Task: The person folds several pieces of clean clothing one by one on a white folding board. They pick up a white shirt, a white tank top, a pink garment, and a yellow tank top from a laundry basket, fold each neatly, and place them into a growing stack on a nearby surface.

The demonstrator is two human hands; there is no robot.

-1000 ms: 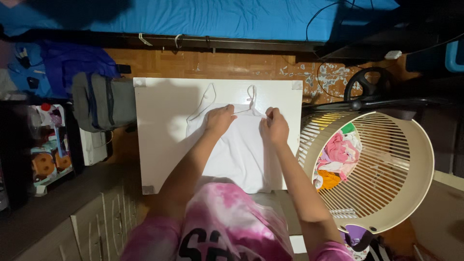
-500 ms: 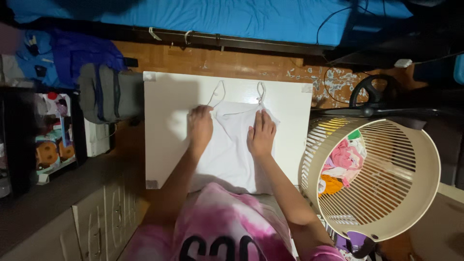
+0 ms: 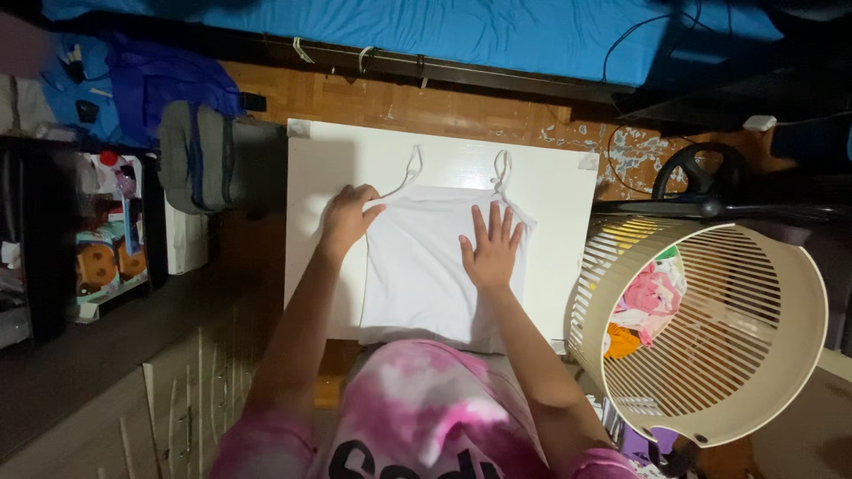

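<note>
Hands (2) (image 3: 348,217) (image 3: 493,250) press white camisole (image 3: 417,270) flat.

pink and white tie-dye t-shirt (image 3: 426,399), short sleeves, black lettering on chest, bare forearms

Bare board (image 3: 319,168) left of camisole (image 3: 417,266), laundry basket (image 3: 799,284) crowding right edge

Colourful toy boxes (image 3: 102,239) on dark shelf (image 3: 35,266), far left.
</note>
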